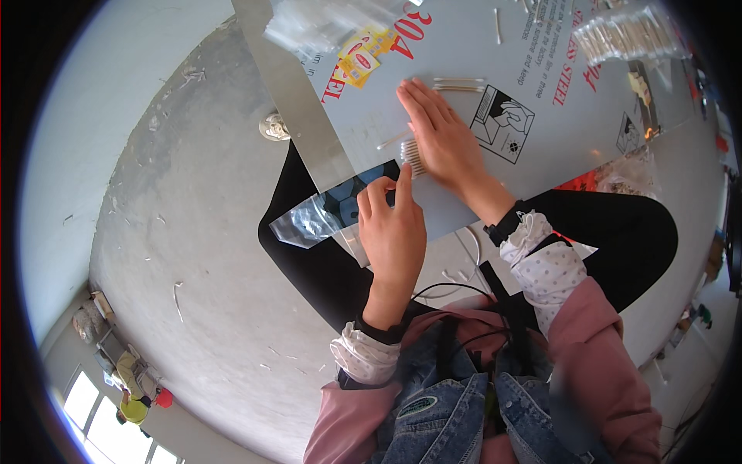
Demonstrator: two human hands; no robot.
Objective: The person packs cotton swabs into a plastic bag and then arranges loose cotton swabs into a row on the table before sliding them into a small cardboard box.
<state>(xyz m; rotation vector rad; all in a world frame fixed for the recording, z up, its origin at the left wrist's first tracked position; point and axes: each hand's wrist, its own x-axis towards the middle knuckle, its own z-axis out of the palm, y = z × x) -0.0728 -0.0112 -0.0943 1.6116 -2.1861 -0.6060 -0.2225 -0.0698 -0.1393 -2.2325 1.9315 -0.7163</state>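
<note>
My right hand [442,139] lies flat, palm down, on a grey metal sheet [541,100], covering a small bundle of white cotton swabs [412,157] whose ends stick out at its left edge. My left hand [393,228] holds the mouth of a clear plastic bag [309,220] at the sheet's near edge, index finger raised toward the swabs. A few loose swabs [459,83] lie just beyond my right fingertips.
A clear pack of many swabs [630,35] rests at the sheet's far right. More clear bags [325,23] lie at the far left of the sheet. Grey concrete floor [193,255] spreads to the left, with a small white object [274,126] on it.
</note>
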